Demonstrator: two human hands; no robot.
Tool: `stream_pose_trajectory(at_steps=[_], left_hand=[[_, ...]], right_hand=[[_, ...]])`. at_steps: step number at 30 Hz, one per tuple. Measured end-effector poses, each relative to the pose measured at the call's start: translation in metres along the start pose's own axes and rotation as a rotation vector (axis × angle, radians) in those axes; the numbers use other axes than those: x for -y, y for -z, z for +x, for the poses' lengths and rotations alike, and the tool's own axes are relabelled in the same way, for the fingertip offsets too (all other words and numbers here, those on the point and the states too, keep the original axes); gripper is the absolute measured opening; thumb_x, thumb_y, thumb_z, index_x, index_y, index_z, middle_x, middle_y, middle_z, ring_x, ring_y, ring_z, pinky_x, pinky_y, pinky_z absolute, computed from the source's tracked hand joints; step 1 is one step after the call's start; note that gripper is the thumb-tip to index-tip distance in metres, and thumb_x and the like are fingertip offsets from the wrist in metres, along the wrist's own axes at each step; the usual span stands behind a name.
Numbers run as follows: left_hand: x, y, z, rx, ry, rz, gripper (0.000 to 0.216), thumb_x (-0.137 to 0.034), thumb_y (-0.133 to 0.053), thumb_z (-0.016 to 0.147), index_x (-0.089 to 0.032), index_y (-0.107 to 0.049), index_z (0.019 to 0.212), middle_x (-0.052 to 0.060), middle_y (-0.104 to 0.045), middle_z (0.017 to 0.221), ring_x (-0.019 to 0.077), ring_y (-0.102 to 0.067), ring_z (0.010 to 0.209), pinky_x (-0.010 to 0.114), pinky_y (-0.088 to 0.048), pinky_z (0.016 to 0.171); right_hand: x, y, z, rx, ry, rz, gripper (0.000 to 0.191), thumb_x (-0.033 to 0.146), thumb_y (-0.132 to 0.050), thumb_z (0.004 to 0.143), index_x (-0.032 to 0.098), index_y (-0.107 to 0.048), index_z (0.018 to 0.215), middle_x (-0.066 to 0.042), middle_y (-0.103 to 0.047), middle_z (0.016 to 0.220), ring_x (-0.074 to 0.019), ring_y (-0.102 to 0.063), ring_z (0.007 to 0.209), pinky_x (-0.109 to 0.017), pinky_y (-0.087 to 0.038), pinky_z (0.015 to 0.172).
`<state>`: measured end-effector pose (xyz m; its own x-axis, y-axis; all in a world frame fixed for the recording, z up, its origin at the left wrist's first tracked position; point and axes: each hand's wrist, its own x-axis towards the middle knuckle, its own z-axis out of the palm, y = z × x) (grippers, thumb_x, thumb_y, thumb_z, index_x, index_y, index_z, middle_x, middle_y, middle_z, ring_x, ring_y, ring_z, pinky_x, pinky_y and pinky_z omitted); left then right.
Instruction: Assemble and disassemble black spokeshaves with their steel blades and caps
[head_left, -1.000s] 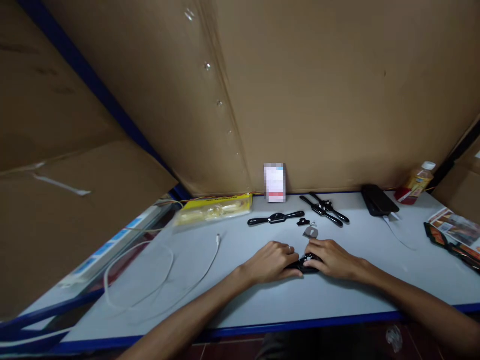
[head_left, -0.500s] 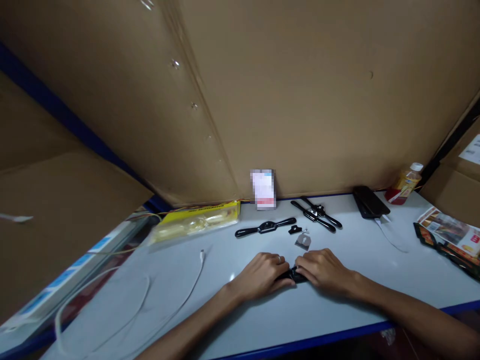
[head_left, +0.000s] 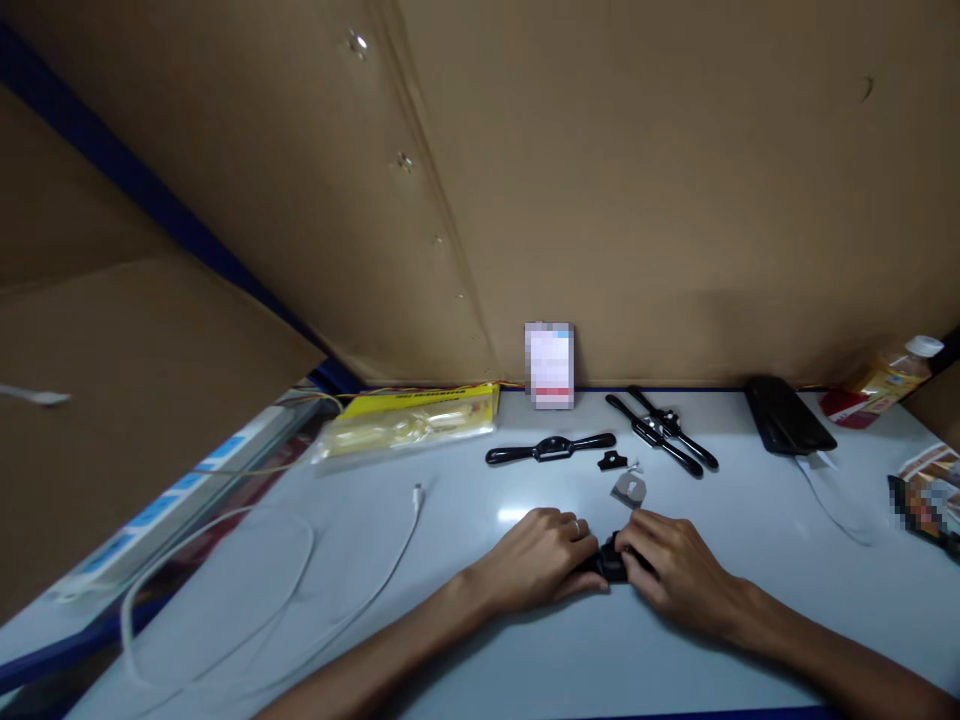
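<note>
Two bare hands meet over a small black tool (head_left: 611, 565) lying on a pale table (head_left: 450, 630). The left hand (head_left: 544, 555) curls round the tool's left end. The right hand (head_left: 675, 565) closes on its right end, fingers bent. Just behind the tool lies a grey blade (head_left: 628, 488), and farther behind it a spokeshave (head_left: 551, 449). The hands seem to be adjusting the tool, and further handling calls for both ends to be held steady.

I hold my left hand (head_left: 541, 556) and right hand (head_left: 677, 562) palms down, fingers curled, forearms converging.
</note>
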<state>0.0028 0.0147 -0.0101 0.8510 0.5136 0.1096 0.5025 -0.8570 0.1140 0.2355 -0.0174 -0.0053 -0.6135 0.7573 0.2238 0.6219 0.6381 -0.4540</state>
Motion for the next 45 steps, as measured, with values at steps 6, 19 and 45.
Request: stream_pose_trajectory(at_steps=[6, 19, 45], left_hand=[[-0.001, 0.0, -0.001, 0.012, 0.002, 0.002, 0.048, -0.06, -0.045, 0.098, -0.018, -0.063, 0.084, 0.004, -0.066, 0.078, 0.0167, -0.061, 0.067, 0.029, -0.038, 0.061], [0.001, 0.004, 0.002, 0.031, -0.021, 0.036, 0.051, -0.06, -0.04, 0.1, -0.017, -0.062, 0.083, 0.004, -0.066, 0.076, 0.0162, -0.06, 0.064, 0.029, -0.035, 0.059], [0.093, 0.033, -0.023, -0.035, 0.674, 0.151, 0.054, -0.051, -0.034, 0.103, -0.018, -0.07, 0.078, 0.009, -0.07, 0.075, 0.0192, -0.062, 0.068, 0.028, -0.031, 0.06]], right_hand=[[-0.003, 0.008, 0.005, 0.134, -0.185, 0.096, 0.011, 0.027, -0.055, 0.097, 0.022, -0.058, 0.106, -0.002, -0.068, 0.093, -0.0187, -0.063, 0.078, -0.03, -0.042, 0.072], [-0.017, 0.017, 0.015, 0.081, -0.282, -0.014, 0.026, 0.033, -0.04, 0.104, 0.022, -0.06, 0.091, 0.0, -0.07, 0.084, -0.0158, -0.064, 0.076, -0.026, -0.04, 0.069], [-0.053, 0.036, 0.015, 0.052, -0.481, -0.437, 0.027, 0.039, -0.045, 0.1, 0.019, -0.06, 0.11, -0.012, -0.072, 0.097, -0.0272, -0.065, 0.077, -0.032, -0.031, 0.057]])
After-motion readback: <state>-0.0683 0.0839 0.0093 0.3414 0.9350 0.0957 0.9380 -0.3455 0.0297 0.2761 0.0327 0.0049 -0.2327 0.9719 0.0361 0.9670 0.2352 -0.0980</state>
